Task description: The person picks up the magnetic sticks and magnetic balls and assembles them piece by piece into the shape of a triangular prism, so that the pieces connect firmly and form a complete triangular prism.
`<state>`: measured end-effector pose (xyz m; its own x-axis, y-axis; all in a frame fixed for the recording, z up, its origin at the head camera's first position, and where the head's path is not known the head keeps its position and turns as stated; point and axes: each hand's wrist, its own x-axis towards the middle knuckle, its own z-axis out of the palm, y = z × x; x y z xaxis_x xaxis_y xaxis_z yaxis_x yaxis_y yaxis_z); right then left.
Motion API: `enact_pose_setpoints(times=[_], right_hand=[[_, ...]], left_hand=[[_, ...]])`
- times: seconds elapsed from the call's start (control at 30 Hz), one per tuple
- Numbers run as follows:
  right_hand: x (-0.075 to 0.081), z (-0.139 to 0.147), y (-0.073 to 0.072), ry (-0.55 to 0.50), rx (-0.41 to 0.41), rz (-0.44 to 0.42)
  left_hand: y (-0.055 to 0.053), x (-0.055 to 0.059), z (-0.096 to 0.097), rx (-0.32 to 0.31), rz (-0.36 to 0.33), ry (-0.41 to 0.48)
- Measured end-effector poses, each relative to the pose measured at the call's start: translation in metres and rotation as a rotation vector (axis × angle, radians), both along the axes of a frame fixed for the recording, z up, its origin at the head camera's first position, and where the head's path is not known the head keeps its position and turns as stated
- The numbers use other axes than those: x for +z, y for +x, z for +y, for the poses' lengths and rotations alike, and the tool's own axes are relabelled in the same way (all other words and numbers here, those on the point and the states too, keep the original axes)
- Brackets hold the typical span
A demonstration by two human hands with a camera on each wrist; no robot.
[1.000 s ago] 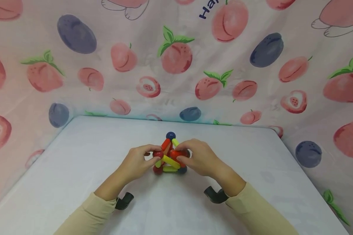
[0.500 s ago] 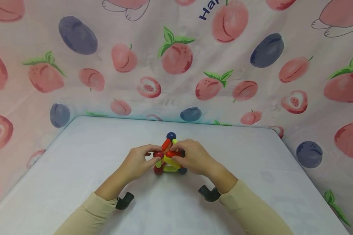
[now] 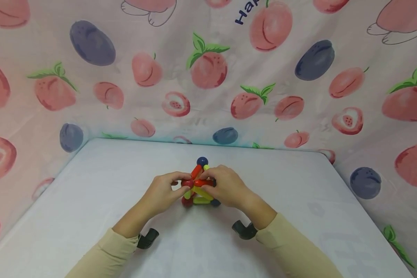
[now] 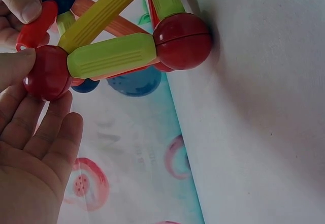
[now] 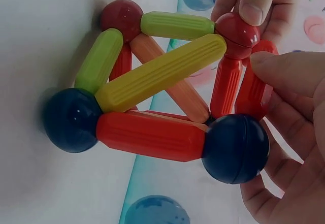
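Observation:
A ball-and-stick frame of magnetic rods and balls stands on the white table, midway between the hands. My left hand [image 3: 162,194] grips its upper dark red ball [image 4: 48,73] between thumb and fingers. My right hand [image 3: 230,188] pinches a short red rod [image 5: 253,89]. One end of that rod is at the upper blue ball [image 5: 236,149]; the other lies close beside the held red ball. A long yellow rod [image 5: 162,72] slants across the near face. Below are another red ball [image 4: 183,41] and a lower blue ball [image 5: 72,120], joined by green rods.
At the frame's back a third blue ball [image 3: 202,161] shows. The white table [image 3: 281,173] reaches back to a fruit-printed cloth [image 3: 208,108]. A black curved piece sits at each wrist, the left one [image 3: 148,238] and the right one [image 3: 244,230].
The right hand has moved a little left, bringing the red rod's free end up to the red ball in the left hand. The left hand keeps its grip, nearly still.

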<state>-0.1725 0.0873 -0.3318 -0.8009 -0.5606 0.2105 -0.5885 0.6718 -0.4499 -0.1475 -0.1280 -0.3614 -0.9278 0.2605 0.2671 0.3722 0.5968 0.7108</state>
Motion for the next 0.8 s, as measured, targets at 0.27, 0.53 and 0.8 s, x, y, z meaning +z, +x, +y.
enact_pose_setpoints(times=[0.27,0.53,0.8], right_hand=[[-0.0049,-0.0021,-0.0009,-0.003,-0.017,-0.008],[-0.0060,-0.0030,-0.0011,0.022,-0.027,0.011],[-0.0057,-0.0054,-0.0002,0.037,-0.045,0.027]], left_hand=[[-0.0006,-0.0021,-0.0001,-0.006,0.012,-0.005],[0.0000,-0.0015,0.0003,-0.003,0.010,-0.009],[-0.0001,-0.0021,0.0003,-0.002,0.015,-0.005]])
